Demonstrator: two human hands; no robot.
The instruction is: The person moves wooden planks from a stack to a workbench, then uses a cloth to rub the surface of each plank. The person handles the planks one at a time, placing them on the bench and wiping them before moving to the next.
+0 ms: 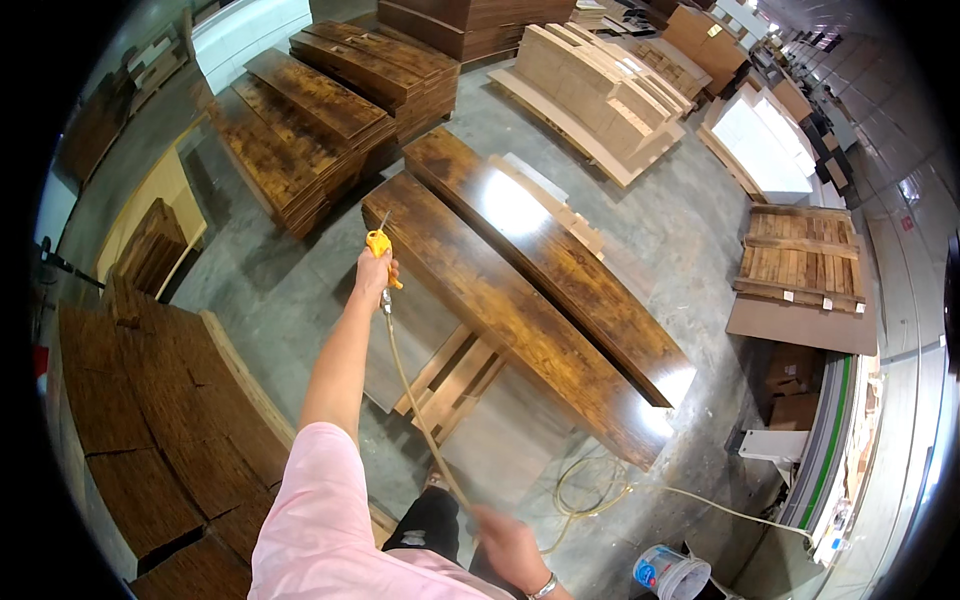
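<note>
My left hand (374,272) is stretched forward and closed round a yellow air blow gun (378,243). Its thin metal nozzle points at the far left end of a stack of brown wood-grain boards (500,310). From the gun's base a pale air hose (412,390) runs down toward my body. Low in the picture, my right hand (508,545) is smeared by motion beside that hose, and its fingers are not clear enough to show a grip. A second row of glossy brown boards (560,250) lies parallel, a narrow gap away.
Dark board stacks (160,400) stand close on my left, with more brown stacks (300,130) at the far left. The hose lies coiled (592,488) on the floor near a white bucket (672,574). Raw wood pieces (600,95) and a slatted wooden stack (800,255) stand beyond.
</note>
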